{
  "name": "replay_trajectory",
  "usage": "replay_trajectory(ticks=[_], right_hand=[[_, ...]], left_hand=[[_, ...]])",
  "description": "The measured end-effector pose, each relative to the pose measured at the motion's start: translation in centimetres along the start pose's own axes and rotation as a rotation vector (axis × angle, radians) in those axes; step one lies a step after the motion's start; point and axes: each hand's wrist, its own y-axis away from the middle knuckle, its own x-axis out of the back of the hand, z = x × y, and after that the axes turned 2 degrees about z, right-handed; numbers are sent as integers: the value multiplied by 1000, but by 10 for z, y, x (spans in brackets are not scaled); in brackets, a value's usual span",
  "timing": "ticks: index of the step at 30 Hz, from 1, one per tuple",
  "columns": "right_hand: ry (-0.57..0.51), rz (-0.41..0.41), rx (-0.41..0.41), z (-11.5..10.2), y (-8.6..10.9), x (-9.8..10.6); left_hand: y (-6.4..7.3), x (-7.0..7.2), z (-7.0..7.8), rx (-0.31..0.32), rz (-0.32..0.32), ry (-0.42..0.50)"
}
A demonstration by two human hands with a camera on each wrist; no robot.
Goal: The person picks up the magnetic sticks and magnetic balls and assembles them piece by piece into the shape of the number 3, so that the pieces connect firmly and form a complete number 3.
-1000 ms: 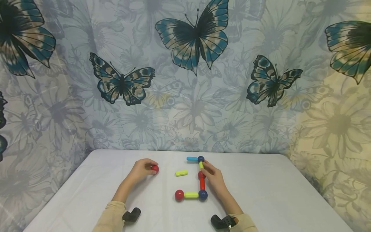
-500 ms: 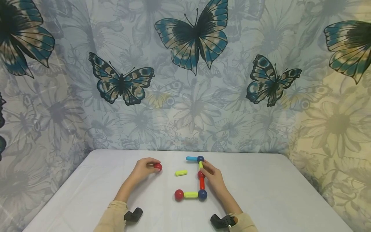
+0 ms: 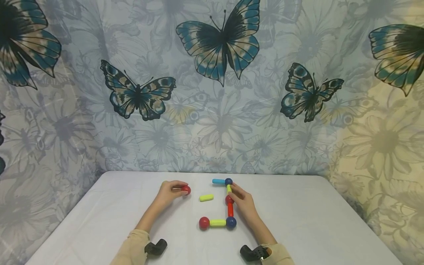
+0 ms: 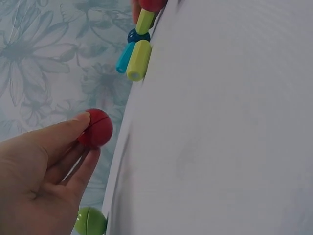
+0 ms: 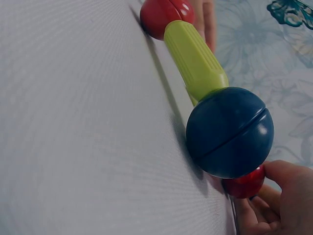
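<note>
My left hand (image 3: 170,192) pinches a red ball (image 4: 99,128) between thumb and fingertips, left of a loose yellow-green rod (image 3: 206,198). My right hand (image 3: 244,200) holds a ball-and-rod chain of building toys by its upper part, with fingers at a yellow-green rod (image 3: 229,188) and thumb at a red ball (image 5: 244,184). From that ball a red rod (image 3: 230,209) runs down to a dark blue ball (image 5: 230,132). Another yellow-green rod (image 5: 195,58) links this to a red end ball (image 3: 204,222). At the far end, a blue rod (image 3: 218,181) joins a small dark blue ball (image 3: 228,181).
A green ball (image 4: 90,221) shows below the left hand in the left wrist view. Everything lies on a white-covered table (image 3: 308,213). Behind it hangs a butterfly-patterned cloth (image 3: 225,147). Black wrist cameras, such as the left one (image 3: 156,248), stick out near the sleeves.
My left hand has moved right with the red ball, closer to the loose yellow-green rod. The right hand and the chain have stayed in place.
</note>
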Motion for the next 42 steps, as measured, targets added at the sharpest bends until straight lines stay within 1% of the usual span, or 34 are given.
replay_trajectory(ticks=[2,6,12,17,23,25,29,32,34,42], right_hand=[[-3,-1,5,0,0,0],[-4,-1,0,1,-1,0],[4,-4,-8,2,-1,-1],[7,-3,-7,2,-1,-1],[-3,-3,-18,1,-1,-1],[-2,-5,-13,1,-1,-1],[0,-8,-11,1,-2,-2],[2,-10,-8,1,-1,-1],[-2,-10,-11,1,-1,-1],[4,-9,-20,0,-2,0]], left_hand=[[-1,-4,-1,1,8,4],[-5,-13,-1,31,39,25],[-14,-32,0,88,85,22],[-22,-47,1,128,105,13],[-30,-57,5,127,108,24],[-32,-60,6,116,108,8],[-37,-63,8,119,119,-23],[-41,-66,9,134,126,-26],[-43,-67,10,130,126,-32],[-50,-76,14,113,126,-15]])
